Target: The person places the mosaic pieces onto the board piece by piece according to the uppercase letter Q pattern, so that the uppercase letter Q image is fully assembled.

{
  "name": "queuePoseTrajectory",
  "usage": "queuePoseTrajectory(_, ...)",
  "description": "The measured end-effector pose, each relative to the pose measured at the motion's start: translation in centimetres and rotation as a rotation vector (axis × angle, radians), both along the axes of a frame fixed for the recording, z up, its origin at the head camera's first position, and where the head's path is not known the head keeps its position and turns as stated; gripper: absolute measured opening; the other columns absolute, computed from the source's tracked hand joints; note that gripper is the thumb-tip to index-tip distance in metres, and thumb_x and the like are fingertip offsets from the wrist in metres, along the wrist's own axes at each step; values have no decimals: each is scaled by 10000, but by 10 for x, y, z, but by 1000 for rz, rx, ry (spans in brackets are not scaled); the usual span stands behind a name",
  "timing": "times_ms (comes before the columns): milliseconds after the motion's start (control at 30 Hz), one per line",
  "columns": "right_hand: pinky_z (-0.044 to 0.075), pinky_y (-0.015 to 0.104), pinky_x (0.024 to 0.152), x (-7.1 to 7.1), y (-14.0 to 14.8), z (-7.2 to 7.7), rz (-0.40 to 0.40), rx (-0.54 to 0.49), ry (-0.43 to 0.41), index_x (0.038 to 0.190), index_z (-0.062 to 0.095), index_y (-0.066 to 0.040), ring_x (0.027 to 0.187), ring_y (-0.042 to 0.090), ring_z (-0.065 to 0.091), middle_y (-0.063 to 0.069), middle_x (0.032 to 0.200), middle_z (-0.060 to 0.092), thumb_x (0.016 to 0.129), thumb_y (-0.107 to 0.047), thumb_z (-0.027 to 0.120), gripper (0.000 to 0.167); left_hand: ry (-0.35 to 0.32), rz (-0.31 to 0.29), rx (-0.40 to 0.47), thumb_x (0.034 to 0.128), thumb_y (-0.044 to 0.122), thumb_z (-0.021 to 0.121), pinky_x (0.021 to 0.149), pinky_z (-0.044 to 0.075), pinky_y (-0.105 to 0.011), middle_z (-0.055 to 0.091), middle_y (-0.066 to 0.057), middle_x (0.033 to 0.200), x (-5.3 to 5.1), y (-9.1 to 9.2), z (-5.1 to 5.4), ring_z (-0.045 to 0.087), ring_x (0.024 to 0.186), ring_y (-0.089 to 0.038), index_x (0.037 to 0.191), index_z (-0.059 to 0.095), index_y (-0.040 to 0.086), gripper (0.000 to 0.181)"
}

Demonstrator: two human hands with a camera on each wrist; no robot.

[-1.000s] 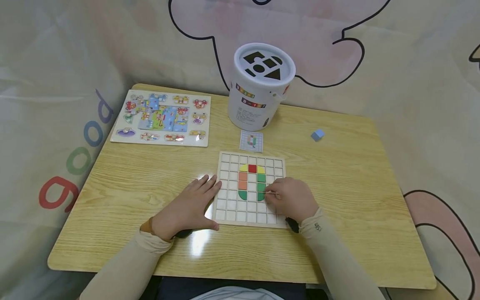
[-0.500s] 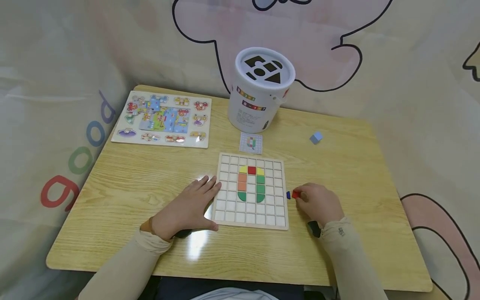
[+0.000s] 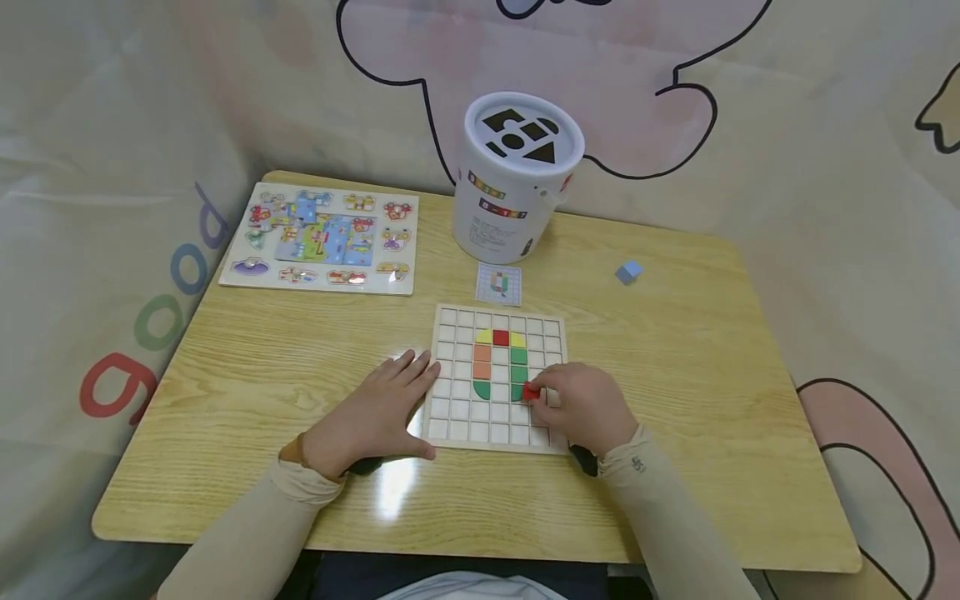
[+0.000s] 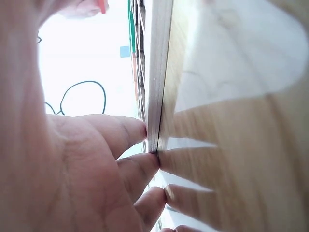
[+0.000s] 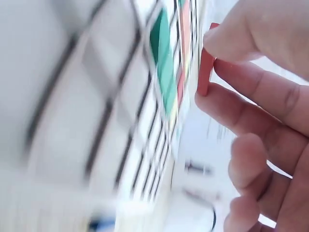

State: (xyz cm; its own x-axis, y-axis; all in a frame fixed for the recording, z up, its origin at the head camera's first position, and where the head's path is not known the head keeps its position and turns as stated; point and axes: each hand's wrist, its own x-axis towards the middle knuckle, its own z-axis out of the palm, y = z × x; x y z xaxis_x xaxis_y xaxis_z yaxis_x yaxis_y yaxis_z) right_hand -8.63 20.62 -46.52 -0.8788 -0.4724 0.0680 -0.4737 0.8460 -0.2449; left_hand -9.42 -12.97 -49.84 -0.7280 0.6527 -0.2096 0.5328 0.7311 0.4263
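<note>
A pale square grid board [image 3: 453, 430] lies on the table, with yellow, red, orange and green tiles set in a ring of its cells. My right hand [image 3: 588, 406] is over the board's right side and pinches a red square tile [image 3: 530, 392] between thumb and fingers, close by the green quarter-round tile [image 3: 517, 392]. In the right wrist view the red tile [image 5: 206, 72] is tilted up on edge, apart from the grid. My left hand [image 3: 371, 412] lies flat with straight fingers, fingertips touching the board's left edge, as the left wrist view also shows.
Behind the board are a small pattern card [image 3: 498, 285] and a white bucket [image 3: 491, 225] with shape holes in its lid. A picture puzzle board [image 3: 251, 246] lies back left. A blue block [image 3: 628, 272] sits back right. A blurred blue piece [image 5: 102, 224] lies beside the board.
My right hand moved off the board to the right, picked up the red tile beside a blue piece, and came back left over the board with it. The left hand stayed put.
</note>
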Motion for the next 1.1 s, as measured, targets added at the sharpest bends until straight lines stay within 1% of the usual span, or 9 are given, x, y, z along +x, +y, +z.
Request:
queuePoseTrajectory(167, 614, 345, 736, -8, -28, -8, 128, 12, 12, 973, 869, -174, 884, 157, 750, -53, 969, 793, 885, -243, 868, 111, -14, 6, 6, 793, 666, 860, 1291, 132, -561, 157, -157, 1762, 0, 0, 0, 103, 1620, -382, 1705, 237, 58, 1261)
queuePoseTrajectory(267, 598, 331, 683, -11, -35, -12, 158, 22, 29, 955, 868, -179, 826, 151, 730, -63, 948, 784, 874, -212, 873, 88, -20, 5, 0, 799, 673, 852, 1293, 127, -555, 152, -150, 1764, 0, 0, -1, 96, 1622, -375, 1708, 230, 65, 1258)
queuePoseTrajectory(433, 613, 366, 732, -15, -34, -14, 167, 35, 22, 980, 875, -170, 868, 186, 724, -16, 1007, 773, 885, -204, 859, 102, -15, 3, -18, 802, 689, 839, 1295, 125, -544, 151, -144, 1766, -1, 0, -3, 93, 1624, -369, 1710, 225, 70, 1259)
queuePoseTrajectory(533, 624, 407, 786, -15, -21, -9, 75, 30, -3, 1019, 871, -155, 942, 216, 741, 17, 1051, 775, 929, -211, 816, 120, -9, 6, -15, 799, 693, 838, 1295, 122, -542, 150, -143, 1766, -2, 0, -4, 90, 1625, -367, 1710, 228, 71, 1261)
queuePoseTrajectory(633, 619, 456, 787, -11, 1, 1, -138, 27, -30, 1042, 859, -143, 1002, 267, 748, 51, 1087, 786, 969, -224, 768, 142, 2, 0, -8, 797, 695, 837, 1294, 125, -547, 157, -150, 1763, -2, 0, -4, 95, 1623, -373, 1707, 236, 65, 1260)
queuePoseTrajectory(733, 570, 431, 628, -3, 28, 7, -344, 29, -89, 1064, 846, -130, 834, 271, 717, 68, 1073, 787, 992, -240, 733, 174, 16, -13, -11, 798, 698, 832, 1292, 134, -553, 166, -165, 1759, -2, 1, -3, 107, 1620, -387, 1704, 241, 53, 1259)
queuePoseTrajectory(800, 509, 375, 549, 3, 42, 6, -410, 30, -139, 1099, 844, -133, 729, 227, 661, 72, 1075, 786, 1001, -259, 725, 198, 21, -16, -14, 796, 697, 834, 1291, 138, -556, 173, -172, 1757, -2, 1, -3, 116, 1617, -395, 1702, 243, 48, 1262)
queuePoseTrajectory(900, 456, 336, 490, 10, 53, -2, -406, 28, -163, 1189, 832, -145, 648, 180, 611, 72, 1073, 781, 996, -263, 745, 242, 24, -18, -20, 796, 704, 831, 1290, 141, -556, 176, -176, 1756, -2, 0, -4, 123, 1615, -403, 1702, 242, 45, 1266)
queuePoseTrajectory(1100, 576, 426, 592, 12, 54, -19, -283, 49, -57, 1194, 844, -167, 838, 276, 729, 89, 1119, 749, 958, -237, 818, 248, 25, -16, -14, 792, 730, 815, 1288, 149, -561, 173, -179, 1754, -2, -1, -8, 123, 1613, -411, 1703, 236, 45, 1279)
